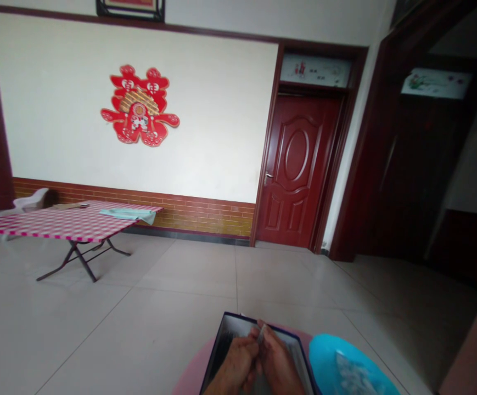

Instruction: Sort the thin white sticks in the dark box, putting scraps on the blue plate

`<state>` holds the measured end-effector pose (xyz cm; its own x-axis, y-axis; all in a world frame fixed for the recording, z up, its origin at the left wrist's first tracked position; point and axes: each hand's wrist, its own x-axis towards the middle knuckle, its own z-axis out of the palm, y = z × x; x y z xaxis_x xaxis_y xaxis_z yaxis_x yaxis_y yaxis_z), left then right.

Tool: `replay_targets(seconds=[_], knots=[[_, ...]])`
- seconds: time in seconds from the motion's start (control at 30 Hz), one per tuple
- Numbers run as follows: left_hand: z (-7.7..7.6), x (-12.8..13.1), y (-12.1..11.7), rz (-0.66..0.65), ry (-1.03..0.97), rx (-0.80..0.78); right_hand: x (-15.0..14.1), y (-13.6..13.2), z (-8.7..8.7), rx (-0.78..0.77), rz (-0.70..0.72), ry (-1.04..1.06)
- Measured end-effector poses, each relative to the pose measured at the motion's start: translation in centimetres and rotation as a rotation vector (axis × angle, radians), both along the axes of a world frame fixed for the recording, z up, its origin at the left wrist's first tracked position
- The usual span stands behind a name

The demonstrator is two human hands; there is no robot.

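Observation:
My left hand and my right hand meet at the bottom middle, over an open dark box with a shiny lining. Both hands have their fingers closed together around a small pale thing pinched between the fingertips; I cannot make out what it is. The box rests on a pink round surface. Just right of my right hand sits a blue bowl with pale pieces in it.
A folding table with a red-and-white checked cloth stands at the left, with a folded pale cloth on it and a white chair behind. Pale floor tiles stretch ahead. A red door is shut in the far wall.

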<state>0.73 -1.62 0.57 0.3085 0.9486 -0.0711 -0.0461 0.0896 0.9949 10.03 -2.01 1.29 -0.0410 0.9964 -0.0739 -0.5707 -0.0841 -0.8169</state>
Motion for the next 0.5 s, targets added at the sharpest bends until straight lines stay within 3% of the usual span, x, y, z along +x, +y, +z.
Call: replay_targets(seconds=[0.2, 0.37, 0.5], knots=[[0.24, 0.03, -0.24, 0.114, 0.064, 0.141, 0.34, 0.11, -0.43, -0.005, -0.018, 0.028], [0.8, -0.12, -0.23, 0.124, 0.356, 0.349, 0.79, -0.04, -0.48, -0.077, -0.024, -0.021], [0.3, -0.18, -0.48, 0.121, 0.516, 0.459, 0.87, 0.07, -0.95, -0.072, -0.035, -0.004]])
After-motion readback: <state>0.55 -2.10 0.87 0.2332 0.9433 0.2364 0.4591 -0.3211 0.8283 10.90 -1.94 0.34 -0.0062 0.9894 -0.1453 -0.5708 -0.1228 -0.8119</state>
